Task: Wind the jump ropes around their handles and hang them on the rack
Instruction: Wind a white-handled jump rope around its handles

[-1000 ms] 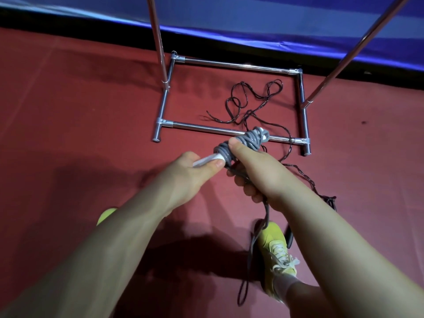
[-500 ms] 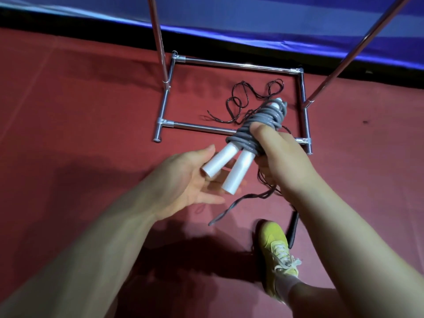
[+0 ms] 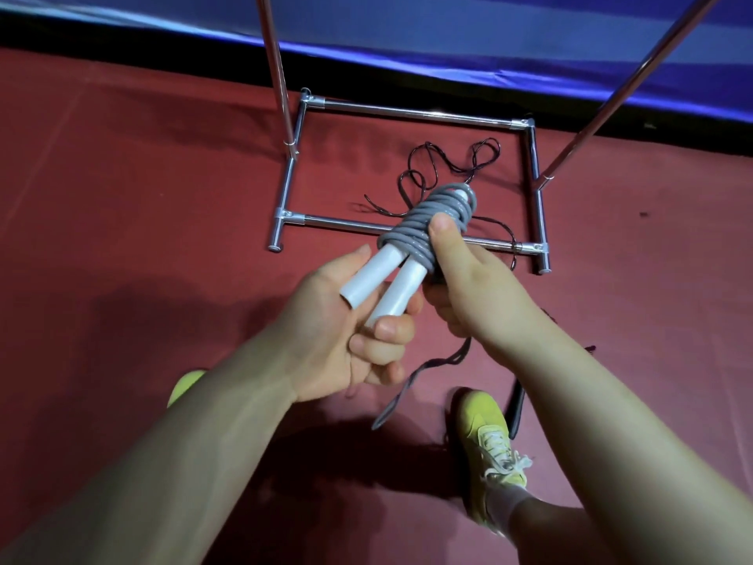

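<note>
I hold a jump rope with two white handles side by side and grey rope wound thickly round their upper ends. My right hand grips the wound part, thumb pressed on the coils. My left hand curls its fingers round the lower ends of the handles. A short loose grey tail hangs below my hands. A second, thin dark rope lies tangled on the floor inside the base of the chrome rack.
The rack's two uprights rise out of view at the top. A dark handle lies on the red floor beside my yellow shoe. A blue mat edge runs behind the rack.
My right hand turned the bundle so the white handle ends point toward me. My left hand let go, opened, then closed round the handle ends. The loose tail got shorter.
</note>
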Tool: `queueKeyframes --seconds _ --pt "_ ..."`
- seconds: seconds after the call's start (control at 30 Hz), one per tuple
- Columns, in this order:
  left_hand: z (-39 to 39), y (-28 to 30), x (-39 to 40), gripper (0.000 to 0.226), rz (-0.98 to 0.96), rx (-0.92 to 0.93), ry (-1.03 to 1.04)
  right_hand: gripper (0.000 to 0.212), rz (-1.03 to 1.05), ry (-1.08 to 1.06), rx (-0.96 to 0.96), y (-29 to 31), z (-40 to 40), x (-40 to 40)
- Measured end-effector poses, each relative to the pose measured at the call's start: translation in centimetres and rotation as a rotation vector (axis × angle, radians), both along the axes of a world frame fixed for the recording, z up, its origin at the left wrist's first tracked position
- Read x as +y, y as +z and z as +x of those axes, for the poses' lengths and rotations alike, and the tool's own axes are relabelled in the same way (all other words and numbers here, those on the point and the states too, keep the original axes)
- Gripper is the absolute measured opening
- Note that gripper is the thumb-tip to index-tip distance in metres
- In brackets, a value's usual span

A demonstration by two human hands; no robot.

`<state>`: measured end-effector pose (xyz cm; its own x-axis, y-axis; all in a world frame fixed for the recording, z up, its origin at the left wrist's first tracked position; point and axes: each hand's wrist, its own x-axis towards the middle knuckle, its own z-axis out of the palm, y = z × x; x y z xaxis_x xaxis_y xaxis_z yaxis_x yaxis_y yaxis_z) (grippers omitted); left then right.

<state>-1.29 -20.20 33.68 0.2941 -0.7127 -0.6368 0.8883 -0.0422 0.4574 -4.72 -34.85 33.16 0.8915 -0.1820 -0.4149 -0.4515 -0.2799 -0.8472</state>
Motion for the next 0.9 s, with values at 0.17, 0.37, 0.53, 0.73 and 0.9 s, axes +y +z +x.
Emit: queueKeyframes --seconds 0.17,0.37,0.53,0.73,0.9 --pt "-1.0 -0.1 -0.8 0.061 0.313 -0.358 -0.017 0.059 -0.146 -0.001 0.1 0.1 -0.3 1.2" --pt "-3.0 2.7 0.3 0.055 0.512 -0.79 -0.099 0.058 -0.241 -0.013 0.053 3.2 -2.5 3.0" --pt "-7.2 7.5 2.1 0.055 0.536 -0.998 -0.2 0.06 -0.242 -0.027 0.025 7.1 -6.7 4.2" --pt "-12.6 17.8 5.4 0.057 0.662 -1.43 -0.286 0.063 -0.205 0.035 -0.053 17.2 -12.2 6.2" --pt "-18.4 26.2 8.7 0.043 0.923 -1.939 -0.235 0.065 -0.231 0.046 -0.269 27.0 -17.7 9.3"
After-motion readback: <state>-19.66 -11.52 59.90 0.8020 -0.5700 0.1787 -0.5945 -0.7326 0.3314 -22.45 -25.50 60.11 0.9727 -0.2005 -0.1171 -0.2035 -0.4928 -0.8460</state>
